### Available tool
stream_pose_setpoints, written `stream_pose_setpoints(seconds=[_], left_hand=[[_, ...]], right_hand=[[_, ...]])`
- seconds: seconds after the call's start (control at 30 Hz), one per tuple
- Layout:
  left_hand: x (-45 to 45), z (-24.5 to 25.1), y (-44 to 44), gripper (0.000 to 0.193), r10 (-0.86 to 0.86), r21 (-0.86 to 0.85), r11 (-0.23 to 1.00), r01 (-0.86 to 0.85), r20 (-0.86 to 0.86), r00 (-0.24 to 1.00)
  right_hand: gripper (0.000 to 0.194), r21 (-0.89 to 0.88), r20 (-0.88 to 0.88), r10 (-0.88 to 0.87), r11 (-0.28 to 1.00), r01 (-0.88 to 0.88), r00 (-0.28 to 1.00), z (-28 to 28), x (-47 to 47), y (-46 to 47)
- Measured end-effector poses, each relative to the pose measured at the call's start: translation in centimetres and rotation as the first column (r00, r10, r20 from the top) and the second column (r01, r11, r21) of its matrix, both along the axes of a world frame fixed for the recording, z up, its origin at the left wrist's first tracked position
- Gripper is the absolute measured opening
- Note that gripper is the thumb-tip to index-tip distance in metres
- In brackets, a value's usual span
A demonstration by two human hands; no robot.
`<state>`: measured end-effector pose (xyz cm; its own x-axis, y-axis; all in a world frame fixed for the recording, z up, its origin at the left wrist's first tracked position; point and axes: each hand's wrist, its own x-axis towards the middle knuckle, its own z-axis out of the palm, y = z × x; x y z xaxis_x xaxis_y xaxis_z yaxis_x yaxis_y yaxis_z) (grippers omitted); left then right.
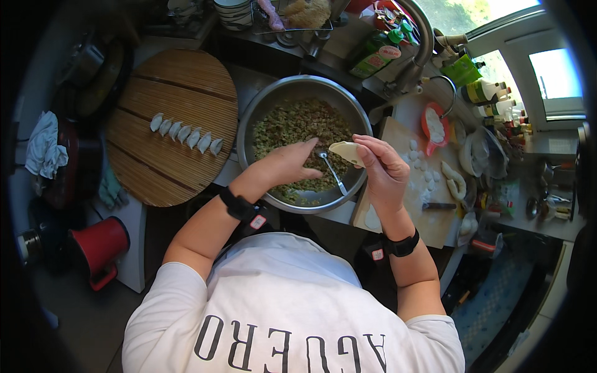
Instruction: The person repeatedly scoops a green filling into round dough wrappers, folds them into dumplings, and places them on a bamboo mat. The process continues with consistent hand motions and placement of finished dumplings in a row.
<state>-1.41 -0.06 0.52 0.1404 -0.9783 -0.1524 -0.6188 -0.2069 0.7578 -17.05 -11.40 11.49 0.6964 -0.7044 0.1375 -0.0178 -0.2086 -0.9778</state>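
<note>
Between the fingers and thumb of my right hand [386, 170] is a folded dumpling wrapper [346, 152], held up over the right side of a steel bowl [246, 161]. Chopped filling [298, 123] covers much of the bowl's inside. My left hand [295, 162] hovers over the filling with its fingers apart and nothing in them. A metal spoon [332, 171] lies between the hands, its head at the filling and its handle slanting toward the bowl's near right side. Whether the wrapper has filling inside cannot be seen clearly.
Left of the bowl, a round slatted wooden board [172, 84] carries a row of several dumplings [185, 134]. To the right, a floured cutting board [396, 205] holds dough pieces [417, 161], a dough roll [453, 181] and a dark-handled tool [439, 205]. A red scoop of flour [434, 128] and a faucet [422, 44] stand behind.
</note>
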Motion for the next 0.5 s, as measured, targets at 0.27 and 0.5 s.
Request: stream_pose_setpoints(seconds=[0.27,0.5], left_hand=[[-1.2,1.4,0.0,0.029,0.251,-0.254,0.948,-0.190,0.236,0.939],[-2.3,3.8,-1.6,0.026,0.162,-0.154,0.947,-0.282,-0.530,0.832]], right_hand=[[0.011,-0.109,0.007,-0.057,0.992,0.058,0.998,-2.9,-0.4,-1.1],[0.011,-0.244,0.029,-0.045,0.968,0.051,0.999,-3.5,0.4,-0.7]])
